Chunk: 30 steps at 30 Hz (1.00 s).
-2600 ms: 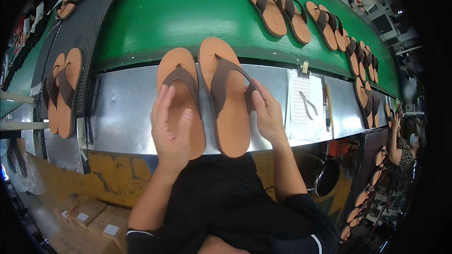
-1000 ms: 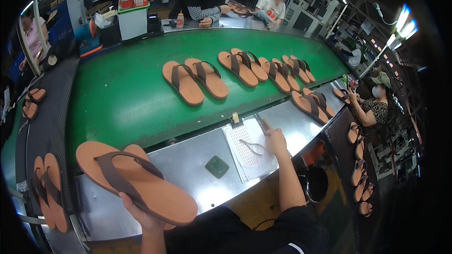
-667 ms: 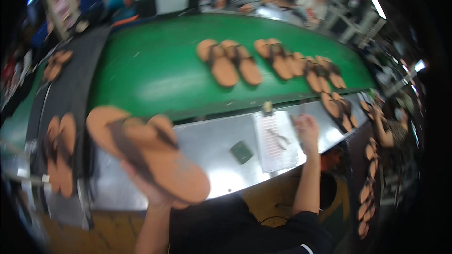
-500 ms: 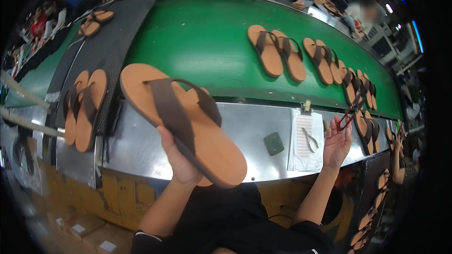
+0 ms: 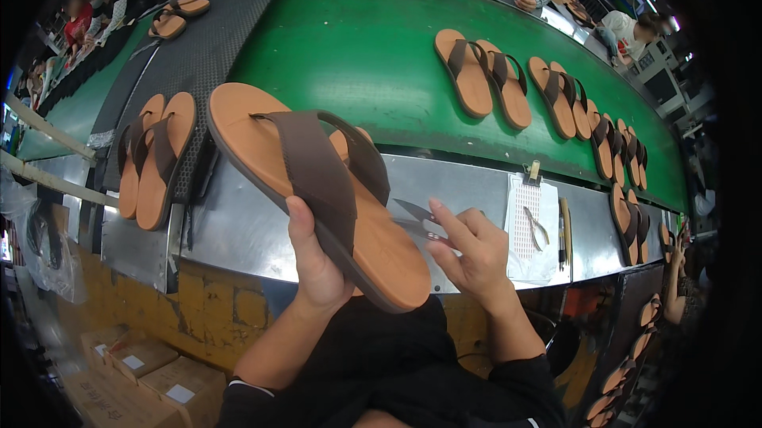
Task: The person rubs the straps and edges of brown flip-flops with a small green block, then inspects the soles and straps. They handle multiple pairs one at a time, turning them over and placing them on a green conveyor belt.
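L hand (image 5: 317, 273) gripped a sandal (image 5: 389, 257), strap (image 5: 317, 166) already on, & R hand (image 5: 475, 255) held snips (image 5: 415, 209) close by, no cut visible, so snip work prob. still left.

Black is dominating the outfit here: a plain black, short-sleeved fabric top (image 5: 389, 364) is covering the torso, its dark cloth is blending into the lap, and the border between garments is escaping the eye. The soft black left sleeve (image 5: 242, 408) is sporting a thin, curved white stripe (image 5: 252, 385) by its hem; the matching black right sleeve (image 5: 528, 384) is flashing a short white line (image 5: 533, 422) down low. Both slim forearms (image 5: 278, 345) are going bare.
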Tool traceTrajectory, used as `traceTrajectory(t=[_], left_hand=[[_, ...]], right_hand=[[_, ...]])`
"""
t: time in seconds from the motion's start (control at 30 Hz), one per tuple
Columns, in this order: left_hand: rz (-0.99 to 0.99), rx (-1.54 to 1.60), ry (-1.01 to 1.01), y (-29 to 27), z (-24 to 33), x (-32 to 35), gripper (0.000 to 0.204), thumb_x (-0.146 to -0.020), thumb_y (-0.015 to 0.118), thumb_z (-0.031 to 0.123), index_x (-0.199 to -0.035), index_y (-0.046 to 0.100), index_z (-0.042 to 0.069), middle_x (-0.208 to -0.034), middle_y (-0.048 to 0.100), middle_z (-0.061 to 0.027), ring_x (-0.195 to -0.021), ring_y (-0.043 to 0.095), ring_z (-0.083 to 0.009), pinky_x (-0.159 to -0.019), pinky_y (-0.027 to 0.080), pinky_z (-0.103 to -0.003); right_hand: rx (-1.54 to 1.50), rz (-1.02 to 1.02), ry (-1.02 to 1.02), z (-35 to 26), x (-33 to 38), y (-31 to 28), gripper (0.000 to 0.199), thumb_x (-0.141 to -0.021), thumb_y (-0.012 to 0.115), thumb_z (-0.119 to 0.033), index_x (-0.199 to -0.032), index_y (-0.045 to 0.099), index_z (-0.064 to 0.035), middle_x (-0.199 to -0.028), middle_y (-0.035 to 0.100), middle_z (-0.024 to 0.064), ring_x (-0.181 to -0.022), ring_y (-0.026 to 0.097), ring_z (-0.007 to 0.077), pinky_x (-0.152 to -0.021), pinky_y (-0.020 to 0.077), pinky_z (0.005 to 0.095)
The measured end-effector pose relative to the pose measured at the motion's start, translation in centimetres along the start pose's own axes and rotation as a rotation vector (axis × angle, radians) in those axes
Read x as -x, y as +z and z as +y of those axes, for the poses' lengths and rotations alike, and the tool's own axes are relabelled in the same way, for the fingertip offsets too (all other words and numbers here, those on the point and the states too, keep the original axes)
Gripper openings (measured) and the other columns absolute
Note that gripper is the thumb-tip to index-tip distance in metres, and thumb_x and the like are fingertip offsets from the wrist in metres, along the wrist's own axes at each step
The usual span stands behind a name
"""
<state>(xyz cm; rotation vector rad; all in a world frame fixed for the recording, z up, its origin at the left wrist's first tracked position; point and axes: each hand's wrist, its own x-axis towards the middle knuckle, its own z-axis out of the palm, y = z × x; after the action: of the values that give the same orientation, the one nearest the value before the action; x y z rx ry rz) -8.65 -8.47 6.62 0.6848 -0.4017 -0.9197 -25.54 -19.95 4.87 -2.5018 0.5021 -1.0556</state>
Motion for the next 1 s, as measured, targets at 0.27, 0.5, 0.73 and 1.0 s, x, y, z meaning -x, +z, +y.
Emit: traceTrajectory(t=[0.27,0.5,0.73,1.0], left_hand=[[-0.012,-0.163,-0.014,0.6,0.1,0.5,0.076,-0.099,0.028,0.069,-0.139,0.043,0.006,-0.129,0.058,-0.0109,-0.115,0.06,-0.0191,-0.097,0.05,-0.036],[-0.097,-0.105,-0.017,0.6,-0.1,0.5,0.077,-0.099,0.028,0.07,-0.139,0.043,0.006,-0.129,0.058,-0.0108,-0.117,0.059,-0.0186,-0.098,0.049,-0.036],[-0.028,-0.165,-0.028,1.0,-0.3,0.8,0.077,-0.099,0.027,0.069,-0.139,0.044,0.005,-0.13,0.058,-0.0102,-0.117,0.058,-0.0184,-0.099,0.048,-0.036],[-0.052,-0.146,-0.049,1.5,-0.2,0.6,0.075,-0.099,0.029,0.068,-0.138,0.044,0.005,-0.128,0.058,-0.0105,-0.116,0.059,-0.0184,-0.098,0.049,-0.036]], right_hand=[[0.235,0.108,-0.149,-0.6,-1.5,0.6,0.049,-0.073,0.084,-0.02,-0.119,0.07,-0.0087,-0.061,0.045,-0.0002,-0.045,0.046,0.0133,-0.041,0.0347,0.0289],[0.266,0.099,-0.138,-1.1,-1.6,0.5,0.046,-0.074,0.083,-0.019,-0.117,0.071,-0.0082,-0.06,0.043,-0.0007,-0.045,0.044,0.0133,-0.041,0.0349,0.0299],[0.278,0.107,-0.128,-1.0,-1.5,0.5,0.043,-0.075,0.083,-0.018,-0.115,0.071,-0.0073,-0.059,0.042,-0.0009,-0.044,0.044,0.0132,-0.041,0.0349,0.0301],[0.275,0.103,-0.141,-0.8,-1.4,0.7,0.047,-0.073,0.083,-0.016,-0.117,0.07,-0.008,-0.059,0.041,-0.0006,-0.045,0.043,0.0139,-0.042,0.0342,0.0311]])
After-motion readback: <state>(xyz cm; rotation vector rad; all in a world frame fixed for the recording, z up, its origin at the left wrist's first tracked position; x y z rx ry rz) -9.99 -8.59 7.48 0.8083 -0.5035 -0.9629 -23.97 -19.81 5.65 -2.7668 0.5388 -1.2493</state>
